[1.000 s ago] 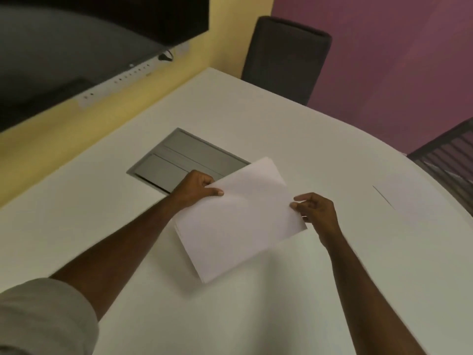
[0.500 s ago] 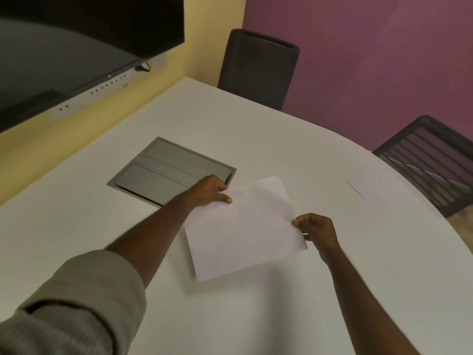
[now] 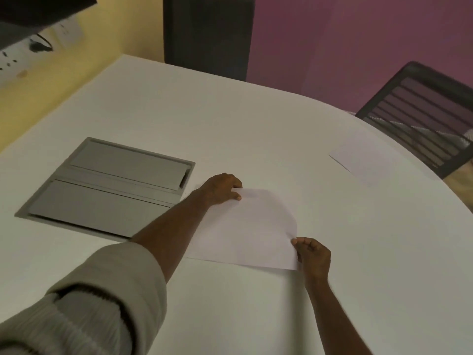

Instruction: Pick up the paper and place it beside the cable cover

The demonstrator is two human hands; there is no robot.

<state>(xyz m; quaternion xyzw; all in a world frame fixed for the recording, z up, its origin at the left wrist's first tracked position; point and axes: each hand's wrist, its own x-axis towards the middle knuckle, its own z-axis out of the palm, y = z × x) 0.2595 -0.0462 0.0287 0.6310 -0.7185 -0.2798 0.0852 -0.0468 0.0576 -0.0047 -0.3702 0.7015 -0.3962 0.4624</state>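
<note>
1. Paper sheet (image 3: 245,229) lies flat on the white table (image 3: 256,129), just right of the grey cable hatch (image 3: 107,185) set flush into the tabletop.
2. Change: a second ago the sheet was tilted and raised off the surface between both hands; half a second ago it was lower; now it rests flat on the table, so by my reading it has been laid down and is being squared or held in place.
3. Left hand (image 3: 221,188) rests on the sheet's far left corner, fingers curled over the edge and thumb pressed on top, so its grip is a pinch on that corner.
4. Right hand (image 3: 313,254) holds the near right corner, fingertips bunched on the edge in a narrow grip; it has slid nearer along that edge than it was before.
5. Materials and shapes: the sheet is thin, plain, white and rectangular, though its far right corner looks clipped or folded; blur keeps me from telling which. The table is matt, smooth and round-edged. The hatch is brushed grey metal, with two long rectangular flaps.
6. Another white sheet (image 3: 358,160) lies well apart near the far right rim, beside a dark slatted chair (image 3: 425,111); a solid dark chair (image 3: 208,34) stands behind the table.
</note>
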